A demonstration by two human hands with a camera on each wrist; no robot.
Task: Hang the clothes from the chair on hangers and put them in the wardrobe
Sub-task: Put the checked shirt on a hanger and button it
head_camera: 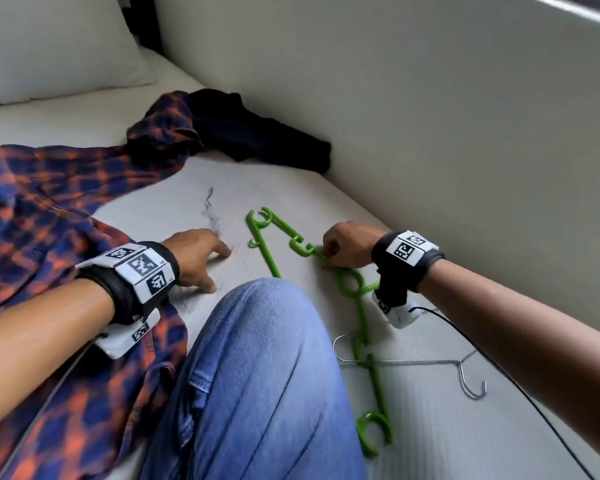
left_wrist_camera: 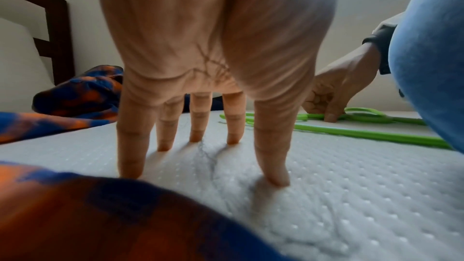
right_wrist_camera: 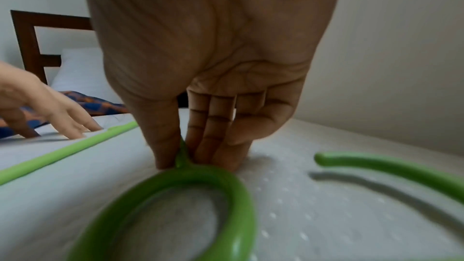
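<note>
A green plastic hanger (head_camera: 354, 299) lies flat on the white mattress (head_camera: 174, 209). My right hand (head_camera: 347, 247) pinches its bar just past the ring, thumb against fingers; in the right wrist view the right hand (right_wrist_camera: 185, 158) squeezes the green hanger (right_wrist_camera: 226, 184) at the ring's top. My left hand (head_camera: 201, 258) rests spread on the mattress, fingertips (left_wrist_camera: 276, 178) pressing the mattress cover (left_wrist_camera: 351, 186), holding nothing. An orange and blue plaid shirt (head_camera: 49, 209) is spread to the left, under my left forearm. A black garment (head_camera: 257, 133) lies bunched by the wall.
A thin wire hanger (head_camera: 413, 362) lies crossed over the green one near my right forearm. My knee in blue jeans (head_camera: 264, 368) is raised between my arms. A white wall (head_camera: 430, 116) runs along the mattress on the right. A pillow (head_camera: 49, 46) sits at the head.
</note>
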